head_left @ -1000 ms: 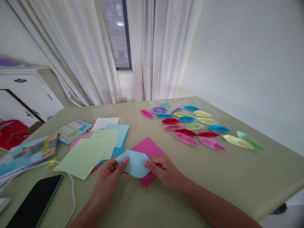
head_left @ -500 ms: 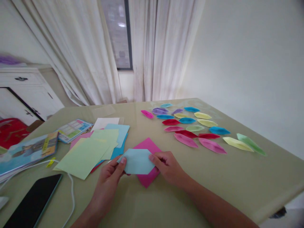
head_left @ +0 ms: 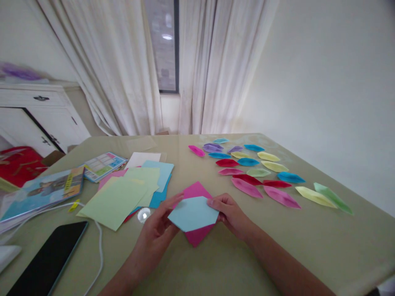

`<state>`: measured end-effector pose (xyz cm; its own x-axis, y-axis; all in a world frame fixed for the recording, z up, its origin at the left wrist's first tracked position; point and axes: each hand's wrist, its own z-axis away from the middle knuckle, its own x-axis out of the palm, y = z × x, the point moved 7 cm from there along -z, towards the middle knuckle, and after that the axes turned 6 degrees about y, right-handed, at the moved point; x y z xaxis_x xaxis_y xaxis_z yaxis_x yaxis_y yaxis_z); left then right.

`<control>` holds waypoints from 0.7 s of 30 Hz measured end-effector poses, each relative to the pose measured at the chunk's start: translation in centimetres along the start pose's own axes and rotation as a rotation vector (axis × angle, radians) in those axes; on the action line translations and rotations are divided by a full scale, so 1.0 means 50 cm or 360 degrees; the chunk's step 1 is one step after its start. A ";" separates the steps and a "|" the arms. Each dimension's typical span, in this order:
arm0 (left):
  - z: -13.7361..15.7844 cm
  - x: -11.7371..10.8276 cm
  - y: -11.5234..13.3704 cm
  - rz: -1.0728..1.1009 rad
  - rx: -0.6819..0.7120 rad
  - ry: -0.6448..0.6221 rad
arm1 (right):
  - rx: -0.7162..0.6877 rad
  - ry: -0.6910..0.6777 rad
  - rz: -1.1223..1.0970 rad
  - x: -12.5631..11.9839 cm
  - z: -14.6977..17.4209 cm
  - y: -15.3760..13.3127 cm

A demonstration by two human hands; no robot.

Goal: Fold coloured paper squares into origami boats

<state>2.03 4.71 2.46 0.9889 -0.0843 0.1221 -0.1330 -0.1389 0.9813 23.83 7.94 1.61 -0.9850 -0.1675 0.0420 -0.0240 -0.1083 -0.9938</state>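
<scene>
A light blue folded paper (head_left: pixel 194 214), six-sided with pointed ends, is held up before me, tilted slightly. My right hand (head_left: pixel 230 213) pinches its upper right edge, thumb on the front and fingers behind. Around its left end curves my left hand (head_left: pixel 160 224), fingers along the upper left edge and thumb by the lower left; their exact contact is partly hidden. Beneath both hands lies a magenta paper square (head_left: pixel 197 239), turned corner-up and largely covered by the blue piece.
Several coloured folded paper pieces (head_left: pixel 247 188) lie spread on the table's right half. To the left are loose paper sheets (head_left: pixel 115 201), a booklet (head_left: pixel 46 193), a printed card (head_left: pixel 105 165), a black phone (head_left: pixel 49 257) and a white cable (head_left: pixel 100 250). A round shiny spot (head_left: pixel 144 215) shows beside the sheets.
The blue paper has tilted, its right end now higher. My left thumb has moved off its front face toward the lower edge. The whole view has shifted slightly.
</scene>
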 end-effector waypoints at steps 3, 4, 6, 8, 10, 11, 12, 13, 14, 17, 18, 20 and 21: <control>0.002 0.003 0.007 -0.0134 0.0114 0.0005 | 0.0038 0.0024 -0.0008 0.002 -0.004 0.016; 0.001 0.002 0.010 -0.0162 0.0123 0.0023 | 0.0042 0.0036 -0.0008 0.001 -0.006 0.020; -0.002 -0.003 0.011 -0.0187 0.0075 0.0087 | -0.0024 0.0087 -0.0020 -0.003 -0.010 0.014; -0.006 -0.008 0.007 -0.0187 -0.0011 0.0163 | -0.0199 0.0148 0.0003 -0.010 -0.009 -0.007; -0.008 -0.011 -0.002 -0.0180 -0.0093 0.0217 | -0.0413 0.0176 0.0109 -0.011 -0.002 -0.035; -0.008 -0.012 -0.008 -0.0172 -0.0124 0.0239 | -0.0490 0.0170 0.0181 -0.009 0.002 -0.045; -0.008 -0.014 -0.014 -0.0159 -0.0153 0.0259 | -0.0533 0.0157 0.0251 -0.005 0.007 -0.051; -0.007 -0.015 -0.020 -0.0144 -0.0180 0.0277 | -0.0564 0.0149 0.0312 -0.002 0.011 -0.054; -0.005 -0.016 -0.025 -0.0131 -0.0199 0.0297 | -0.0587 0.0148 0.0363 0.001 0.015 -0.055; 0.001 -0.017 -0.028 -0.0140 -0.0198 0.0352 | -0.0692 0.0183 0.0488 0.009 0.025 -0.055; 0.003 -0.017 -0.024 -0.0175 -0.0170 0.0361 | -0.0726 0.0196 0.0522 0.011 0.027 -0.054; 0.007 -0.018 -0.011 -0.0272 -0.0084 0.0385 | -0.0760 0.0208 0.0584 0.015 0.029 -0.053; 0.009 -0.019 -0.004 -0.0322 -0.0039 0.0397 | -0.0759 0.0202 0.0614 0.016 0.028 -0.051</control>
<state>1.09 4.38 2.06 0.9812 0.1875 -0.0465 0.0669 -0.1038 0.9923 23.34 6.69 4.35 -0.9498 0.0137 -0.3127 0.2929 0.3909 -0.8726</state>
